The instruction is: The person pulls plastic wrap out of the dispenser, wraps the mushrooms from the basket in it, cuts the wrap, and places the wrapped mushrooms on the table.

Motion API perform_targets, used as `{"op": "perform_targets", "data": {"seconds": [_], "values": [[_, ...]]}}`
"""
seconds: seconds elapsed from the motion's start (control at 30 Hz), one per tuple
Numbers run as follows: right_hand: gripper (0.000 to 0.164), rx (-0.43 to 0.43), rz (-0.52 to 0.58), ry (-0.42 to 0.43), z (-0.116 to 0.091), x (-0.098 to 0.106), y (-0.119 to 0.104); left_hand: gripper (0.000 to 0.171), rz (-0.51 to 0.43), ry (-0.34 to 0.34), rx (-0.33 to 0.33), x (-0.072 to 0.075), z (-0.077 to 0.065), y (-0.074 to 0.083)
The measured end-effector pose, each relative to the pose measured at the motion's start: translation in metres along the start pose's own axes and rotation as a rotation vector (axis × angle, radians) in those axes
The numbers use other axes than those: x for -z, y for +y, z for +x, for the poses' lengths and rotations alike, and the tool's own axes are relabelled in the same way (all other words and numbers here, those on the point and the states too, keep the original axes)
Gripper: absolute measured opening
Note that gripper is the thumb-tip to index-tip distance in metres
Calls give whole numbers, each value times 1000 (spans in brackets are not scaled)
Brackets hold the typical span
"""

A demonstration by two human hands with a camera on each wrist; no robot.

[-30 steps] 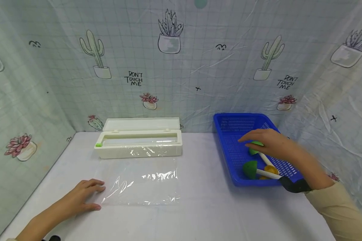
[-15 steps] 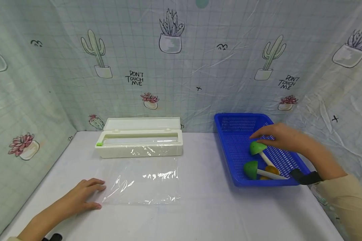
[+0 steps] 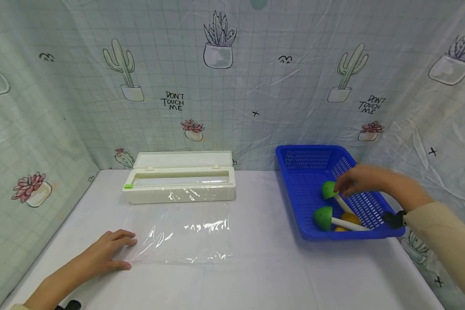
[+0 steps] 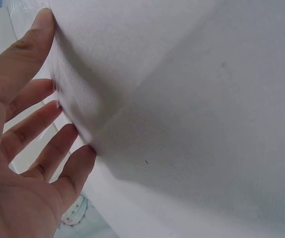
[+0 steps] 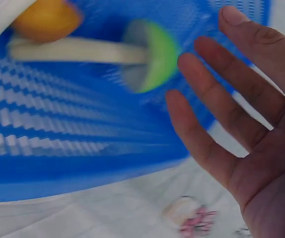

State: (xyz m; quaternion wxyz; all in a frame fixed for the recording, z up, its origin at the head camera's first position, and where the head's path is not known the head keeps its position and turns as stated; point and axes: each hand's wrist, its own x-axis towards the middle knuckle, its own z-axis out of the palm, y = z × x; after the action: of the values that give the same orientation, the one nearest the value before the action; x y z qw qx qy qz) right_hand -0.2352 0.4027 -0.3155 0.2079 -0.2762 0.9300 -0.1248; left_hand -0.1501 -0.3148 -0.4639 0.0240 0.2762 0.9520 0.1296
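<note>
My right hand [image 3: 354,181] is over the blue basket [image 3: 292,202], its fingers reaching down beside the green cap [image 3: 328,190] of a toy mushroom with a pale stem. In the right wrist view the fingers are spread, with the cap [image 5: 164,57] just off the fingertips and nothing in the grasp. A second green-capped toy mushroom [image 3: 323,218] lies nearer the front of the basket, partly over yellow-orange caps [image 3: 350,218]. On the left, my left hand [image 3: 106,253] rests with spread fingertips on the table at the left edge of a sheet of clear plastic film [image 3: 182,237].
A white cling film dispenser [image 3: 178,196] with its lid [image 3: 184,159] raised stands behind the sheet, which runs out from its front. Behind the white table hangs a plant-print cloth [image 3: 232,94], which also covers both sides.
My right hand has moved right and lowered its fingers toward the rear green-capped toy mushroom. The left hand has stayed at the film's edge.
</note>
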Motion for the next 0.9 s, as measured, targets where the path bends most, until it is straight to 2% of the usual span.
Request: {"op": "perform_targets", "data": {"seconds": [0.13, 0.23, 0.37, 0.47, 0.63, 0.73, 0.9], "values": [[21, -40, 51, -75, 3, -12, 21, 62, 1, 1, -3, 1, 0, 1], [23, -105, 96, -138, 4, -19, 31, 62, -1, 3, -3, 1, 0, 1], [22, -207, 141, -229, 6, -24, 35, 63, -6, -8, 10, 1, 1, 1], [15, -286, 177, -284, 6, -28, 36, 64, -10, -10, 13, 0, 1, 1], [11, -412, 257, -315, 5, -38, 34, 63, -4, 14, -15, -2, -1, -1], [11, -421, 248, -312, 5, -39, 31, 63, -1, 18, -25, -2, -1, -2], [16, -345, 206, -301, 10, -36, 26, 64, -7, 8, -8, 0, 0, -1]]}}
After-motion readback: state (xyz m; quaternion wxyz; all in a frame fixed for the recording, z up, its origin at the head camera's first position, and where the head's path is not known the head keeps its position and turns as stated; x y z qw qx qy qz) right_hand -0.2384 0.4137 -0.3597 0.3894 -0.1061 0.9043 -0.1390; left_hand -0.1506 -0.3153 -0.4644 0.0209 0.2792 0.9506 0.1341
